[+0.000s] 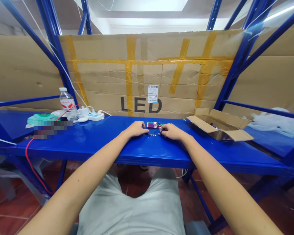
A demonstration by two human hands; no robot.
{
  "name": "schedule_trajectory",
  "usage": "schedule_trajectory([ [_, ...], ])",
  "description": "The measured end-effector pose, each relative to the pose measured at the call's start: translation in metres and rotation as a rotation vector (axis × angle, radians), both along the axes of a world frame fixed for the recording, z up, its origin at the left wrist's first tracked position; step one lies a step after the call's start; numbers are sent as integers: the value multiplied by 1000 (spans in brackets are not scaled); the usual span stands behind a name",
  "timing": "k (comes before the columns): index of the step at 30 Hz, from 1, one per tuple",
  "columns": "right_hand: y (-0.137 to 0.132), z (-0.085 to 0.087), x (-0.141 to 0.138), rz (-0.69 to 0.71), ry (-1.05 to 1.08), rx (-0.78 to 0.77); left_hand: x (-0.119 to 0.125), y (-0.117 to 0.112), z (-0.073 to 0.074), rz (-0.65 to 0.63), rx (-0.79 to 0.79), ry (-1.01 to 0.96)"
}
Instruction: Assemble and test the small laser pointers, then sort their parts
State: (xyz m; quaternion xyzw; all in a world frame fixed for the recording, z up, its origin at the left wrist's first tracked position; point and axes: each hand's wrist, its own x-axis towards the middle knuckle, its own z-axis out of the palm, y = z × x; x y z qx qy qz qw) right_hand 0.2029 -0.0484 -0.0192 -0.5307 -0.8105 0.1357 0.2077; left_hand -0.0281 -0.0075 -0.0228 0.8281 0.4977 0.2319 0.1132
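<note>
A few small silvery pieces (153,134), too tiny to identify, lie on the blue bench (107,143), just in front of a bundle of coloured sticks (154,124). The left hand (136,128) rests just left of the bundle and the right hand (171,131) just right of it. Both have their fingertips curled down at the pieces, and I cannot tell whether either grips one. An open cardboard box (220,125) sits well right of the bundle.

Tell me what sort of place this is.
Probably a small assembly workshop or storeroom: a blue steel rack shelf serves as bench, taped cardboard marked LED backs it, and small parts lie near an open carton.

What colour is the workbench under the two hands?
Blue; the workbench shows best in the head view.
</note>
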Motion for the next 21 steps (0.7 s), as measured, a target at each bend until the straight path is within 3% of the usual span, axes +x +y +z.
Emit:
schedule_trajectory([
  [6,1,0,0,3,-6,0,-5,4,4,-20,-111,-13],
  [13,0,1,-1,0,-11,2,-3,8,-1,98,-12,-27],
  [21,4,-2,1,-2,-22,22,-5,5,2,-203,-211,-107],
])
